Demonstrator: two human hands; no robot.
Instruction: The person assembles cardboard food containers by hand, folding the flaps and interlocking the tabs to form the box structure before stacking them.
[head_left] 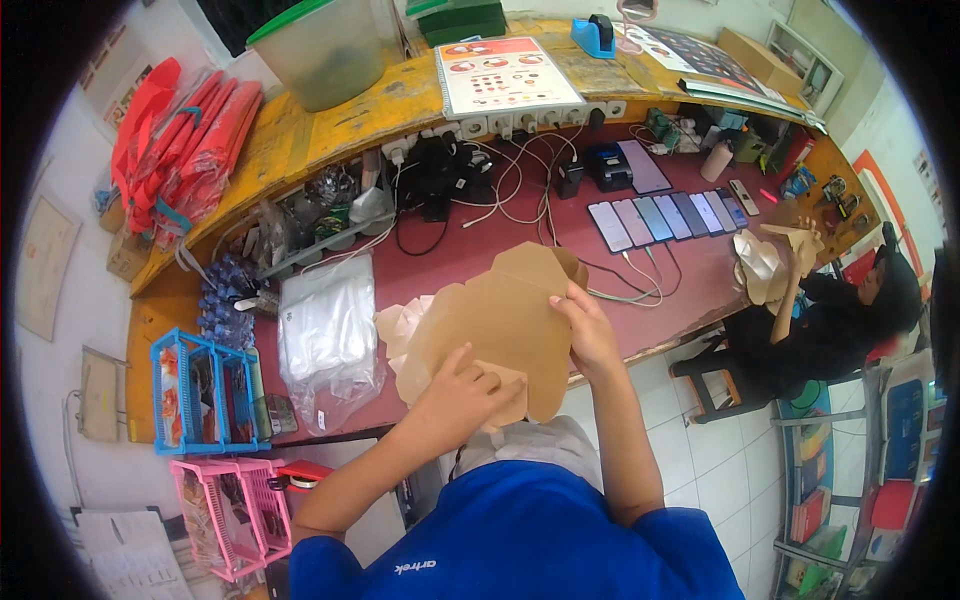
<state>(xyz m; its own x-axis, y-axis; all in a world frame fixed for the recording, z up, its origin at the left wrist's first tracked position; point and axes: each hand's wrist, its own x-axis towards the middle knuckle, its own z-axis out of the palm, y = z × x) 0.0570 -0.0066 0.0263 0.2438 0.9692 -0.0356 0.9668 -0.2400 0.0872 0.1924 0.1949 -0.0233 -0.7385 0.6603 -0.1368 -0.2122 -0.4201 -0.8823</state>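
Note:
A brown kraft paper food box [490,300], partly unfolded with rounded flaps, is held up in front of me over the near edge of the desk. My right hand [588,330] pinches its right edge, thumb on the inner face. Lower down, my left hand [465,395] is on the front flap, index finger stretched along the board and the other fingers bent at the flap's edge. What those fingertips do behind the flap is hidden. Pale, creased paper flaps [403,325] show just left of the box.
Left of the box lies a stack of clear plastic bags [328,310]. Phones [660,218] lie in a row beyond, with cables [520,190] near them. At right a seated co-worker [850,310] handles similar brown paper [760,268]. Blue basket [205,390] and pink basket [232,515] stand at left.

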